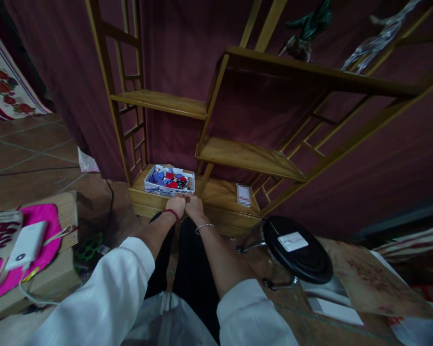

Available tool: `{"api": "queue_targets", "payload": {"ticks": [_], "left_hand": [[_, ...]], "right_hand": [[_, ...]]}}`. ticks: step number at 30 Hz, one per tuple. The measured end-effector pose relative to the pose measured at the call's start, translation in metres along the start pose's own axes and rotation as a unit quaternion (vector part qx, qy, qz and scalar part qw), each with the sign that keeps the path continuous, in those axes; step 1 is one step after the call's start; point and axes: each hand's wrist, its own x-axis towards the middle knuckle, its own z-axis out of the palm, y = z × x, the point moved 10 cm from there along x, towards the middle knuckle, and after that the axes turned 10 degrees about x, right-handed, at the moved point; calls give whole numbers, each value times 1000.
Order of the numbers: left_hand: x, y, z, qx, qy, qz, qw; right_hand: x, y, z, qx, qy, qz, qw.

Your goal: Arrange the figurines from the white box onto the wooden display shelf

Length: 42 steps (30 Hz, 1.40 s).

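Note:
My left hand (177, 205), with a red bead bracelet on the wrist, and my right hand (194, 206), with a silver bangle, meet in front of the lower shelf. Both are closed, fingertips together. A tiny dark spot shows between them, too small to name. Just beyond my hands, a shallow white cardboard box (159, 190) sits on the wooden shelf unit (220, 194). Blue, red and dark small pieces (170, 179) fill it; their kind is unclear.
A pixelated card (244, 195) lies on the lower shelf. To the right stands a black round stool (298, 250) with a white label. At left, a white power bank (27, 245) with a cable rests on a pink cloth (54, 235) over a cardboard box (63, 274).

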Motion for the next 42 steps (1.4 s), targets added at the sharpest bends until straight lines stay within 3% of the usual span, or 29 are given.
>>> {"api": "queue_targets", "payload": {"ticks": [8, 15, 23, 34, 42], "left_hand": [[11, -23, 17, 15, 93, -16, 995], [10, -37, 38, 3, 89, -20, 996], [21, -63, 18, -1, 171, -89, 981], [48, -80, 39, 25, 156, -113, 981], [51, -74, 31, 65, 135, -133, 980]], "right_hand": [[17, 2, 15, 7, 2, -27, 1000], [34, 3, 8, 2, 37, -87, 996], [54, -2, 24, -9, 53, -133, 990], [52, 19, 45, -51, 50, -89, 993], [48, 21, 47, -30, 47, -117, 992]]}}
